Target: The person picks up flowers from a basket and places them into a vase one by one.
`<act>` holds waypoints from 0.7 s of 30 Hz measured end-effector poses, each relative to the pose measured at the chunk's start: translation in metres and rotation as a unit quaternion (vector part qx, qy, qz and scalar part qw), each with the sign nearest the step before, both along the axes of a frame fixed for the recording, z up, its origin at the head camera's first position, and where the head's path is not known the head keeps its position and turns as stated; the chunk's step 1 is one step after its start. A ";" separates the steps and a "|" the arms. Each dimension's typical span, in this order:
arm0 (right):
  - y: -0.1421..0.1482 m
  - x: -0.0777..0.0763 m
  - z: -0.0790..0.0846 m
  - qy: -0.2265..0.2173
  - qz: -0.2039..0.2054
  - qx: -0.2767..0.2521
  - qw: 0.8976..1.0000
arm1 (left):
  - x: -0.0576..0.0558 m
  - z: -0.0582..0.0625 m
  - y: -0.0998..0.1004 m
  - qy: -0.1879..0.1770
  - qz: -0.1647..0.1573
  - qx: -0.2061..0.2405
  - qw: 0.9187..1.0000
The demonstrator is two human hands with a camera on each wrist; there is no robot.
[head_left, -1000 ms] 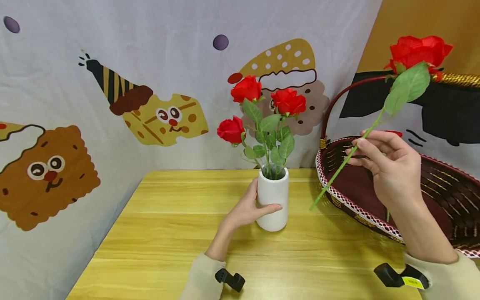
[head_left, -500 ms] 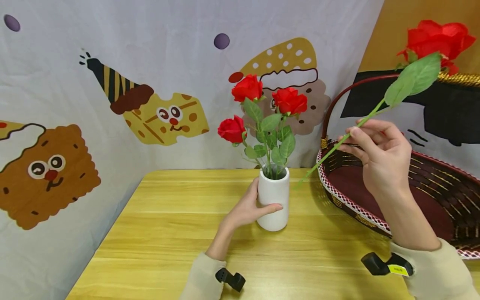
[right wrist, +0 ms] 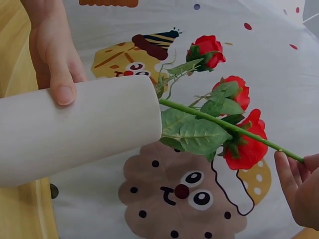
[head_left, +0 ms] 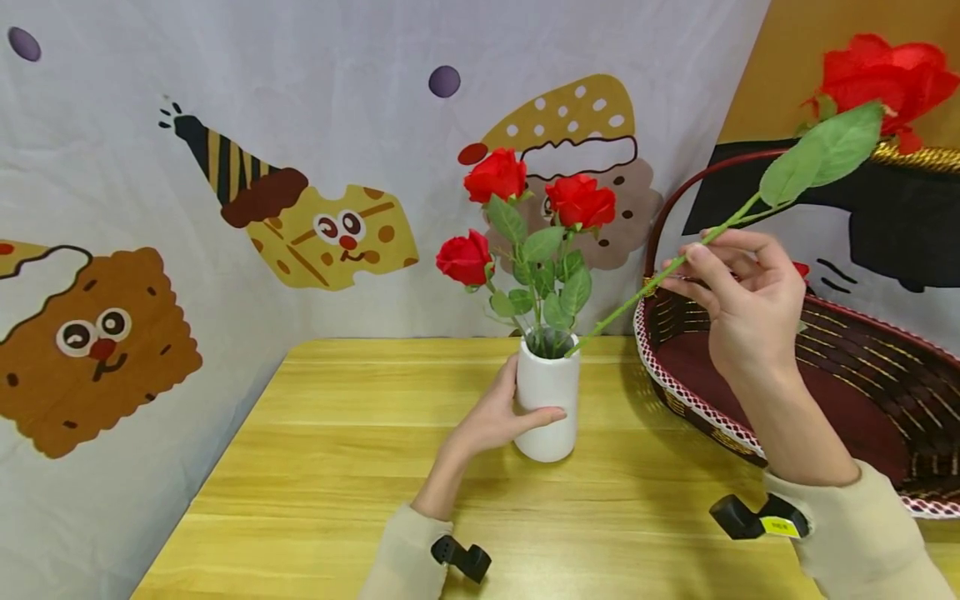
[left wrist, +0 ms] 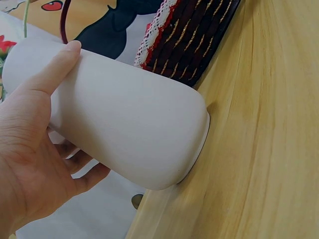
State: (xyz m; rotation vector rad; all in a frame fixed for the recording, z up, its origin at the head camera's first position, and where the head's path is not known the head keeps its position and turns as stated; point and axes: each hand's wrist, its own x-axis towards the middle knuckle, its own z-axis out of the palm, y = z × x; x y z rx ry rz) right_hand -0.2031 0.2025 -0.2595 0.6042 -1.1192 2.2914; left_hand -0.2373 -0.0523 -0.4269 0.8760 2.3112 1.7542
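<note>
A white vase (head_left: 551,379) stands upright on the wooden table, holding three red roses (head_left: 579,202) with green leaves. My left hand (head_left: 489,417) grips the vase from its left side, thumb across the front, as the left wrist view also shows. Between thumb and fingers, my right hand (head_left: 757,304) pinches the green stem of another red rose (head_left: 888,79). That rose slants, bloom up to the right, with its stem's lower end at the right side of the vase mouth. In the right wrist view, the stem (right wrist: 224,123) reaches the vase rim (right wrist: 155,107); whether its end is inside, I cannot tell.
A dark red woven basket (head_left: 847,400) with white-and-red trim and an arched handle stands on the right, behind my right forearm. The wooden table (head_left: 322,475) extends left and forward. A cloth (head_left: 337,100) printed with cartoon food hangs behind it.
My right hand has moved left with the rose. The stem's lower end has risen from beside the basket to the vase's mouth, and the rose tilts more. My left hand stays on the vase.
</note>
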 end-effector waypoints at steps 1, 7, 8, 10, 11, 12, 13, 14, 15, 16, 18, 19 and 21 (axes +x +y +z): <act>0.000 0.000 0.000 0.000 -0.001 0.001 1.000 | 0.000 0.000 0.000 0.001 0.000 0.000 1.000; -0.005 -0.002 -0.001 -0.006 -0.014 0.020 1.000 | -0.001 -0.001 0.000 0.002 -0.004 0.003 1.000; -0.006 -0.003 -0.002 -0.006 -0.013 0.022 1.000 | -0.001 -0.001 0.000 0.002 -0.004 0.004 1.000; -0.009 -0.004 -0.005 -0.004 -0.010 0.029 1.000 | -0.001 -0.001 0.000 0.002 -0.005 0.004 1.000; -0.010 -0.004 -0.006 -0.001 -0.007 0.030 1.000 | -0.001 -0.001 0.000 0.002 -0.005 0.005 1.000; -0.011 -0.005 -0.008 0.000 -0.007 0.035 0.999 | -0.001 -0.001 0.000 0.001 -0.005 0.005 1.000; -0.012 -0.005 -0.010 0.001 -0.005 0.040 0.999 | -0.001 -0.001 0.000 -0.001 -0.004 0.005 1.000; -0.013 -0.006 -0.011 0.002 -0.003 0.043 0.999 | -0.001 -0.001 -0.001 0.000 -0.004 0.005 1.000; -0.014 -0.006 -0.013 0.001 -0.002 0.047 0.999 | 0.000 -0.001 -0.001 -0.001 -0.004 0.006 1.000; -0.015 -0.006 -0.015 0.000 -0.007 0.054 0.999 | 0.000 -0.001 -0.001 0.000 -0.004 0.006 1.000; -0.017 -0.006 -0.019 -0.004 -0.015 0.068 0.998 | 0.000 -0.001 0.000 -0.001 -0.005 0.006 1.000; -0.018 -0.006 -0.021 -0.006 -0.019 0.075 0.997 | 0.000 -0.001 0.000 0.000 -0.005 0.005 1.000; -0.019 -0.006 -0.024 -0.011 -0.028 0.088 0.996 | -0.001 -0.001 0.000 0.001 -0.005 0.006 1.000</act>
